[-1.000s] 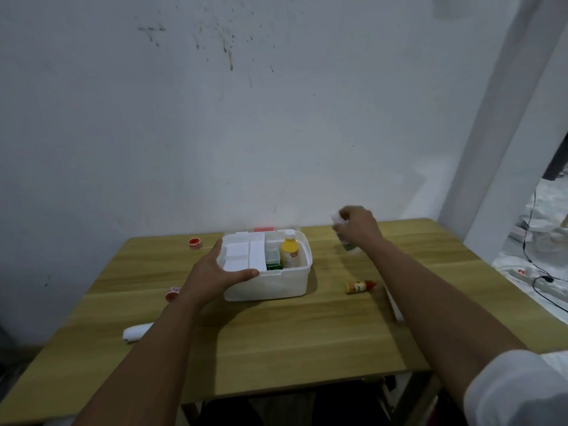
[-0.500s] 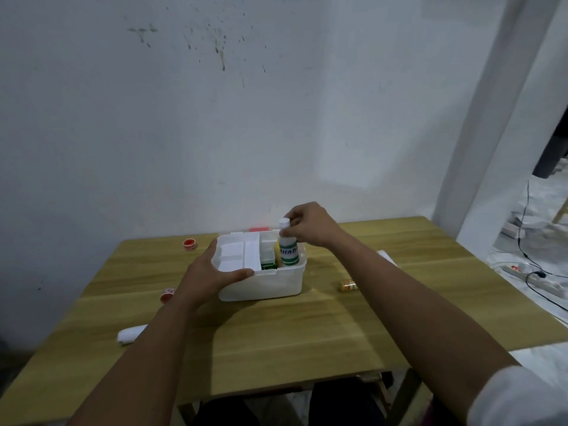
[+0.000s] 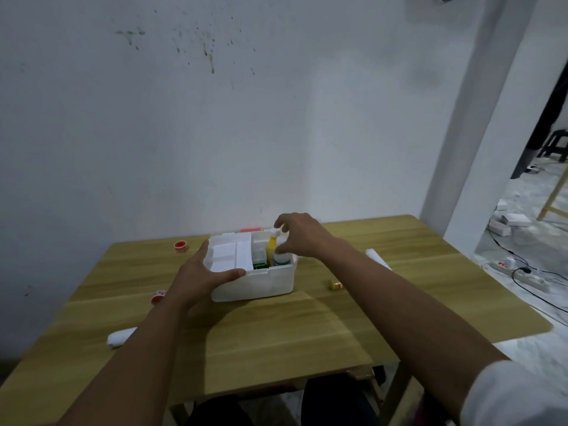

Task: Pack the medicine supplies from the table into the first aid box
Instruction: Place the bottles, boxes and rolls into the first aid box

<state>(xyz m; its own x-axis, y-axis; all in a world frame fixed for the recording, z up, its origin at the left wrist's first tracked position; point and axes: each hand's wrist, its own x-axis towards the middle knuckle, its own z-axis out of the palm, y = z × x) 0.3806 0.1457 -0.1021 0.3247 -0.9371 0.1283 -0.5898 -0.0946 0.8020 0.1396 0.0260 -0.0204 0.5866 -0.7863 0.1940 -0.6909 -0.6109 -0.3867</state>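
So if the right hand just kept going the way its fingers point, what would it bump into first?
Probably the white bottle standing in the box: the right hand hangs just over it, fingers curled down and leftward around its top. Depth is hard to judge.

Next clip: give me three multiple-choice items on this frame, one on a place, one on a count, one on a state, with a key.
1. Where does the white bottle stand?
A. in the first aid box
B. on the table
C. on the floor

2. How many red tape rolls lie left of the box?
A. one
B. two
C. four

3. The left hand is
A. raised
B. gripping the box's corner
C. flat on the table

Key: A, beside the yellow bottle under the right hand; B, far roll, near roll; B, thumb along the rim.
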